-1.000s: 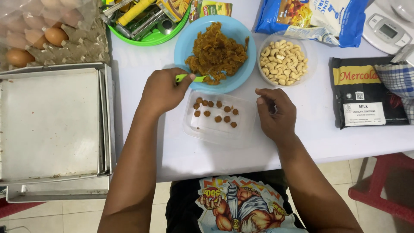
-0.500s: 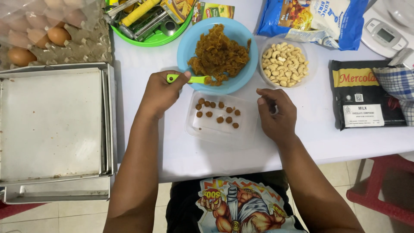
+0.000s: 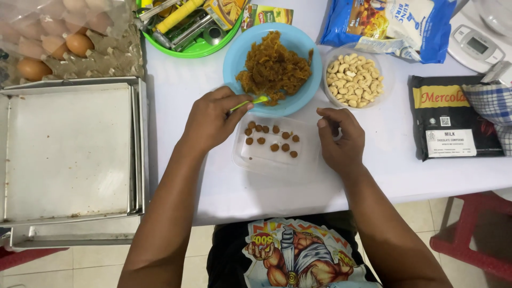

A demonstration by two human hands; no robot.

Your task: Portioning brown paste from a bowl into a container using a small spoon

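My left hand grips a small green spoon whose tip digs into the near edge of a brown shredded filling heaped on a blue plate. Just below lies a clear plastic lid carrying several small brown balls. My right hand rests to the right of the lid, fingers curled together; whether a bit of filling sits between the fingertips is unclear. A clear bowl of cashews stands beyond my right hand.
Stacked metal baking trays fill the left side, with an egg carton behind. A green bowl of tools, a blue snack bag, a black chocolate packet, a checked cloth and a kitchen scale ring the white table. A red stool stands at lower right.
My left hand has shifted slightly and pushed the green spoon further right into the filling. My right hand has stayed beside the lid, fingers still curled.
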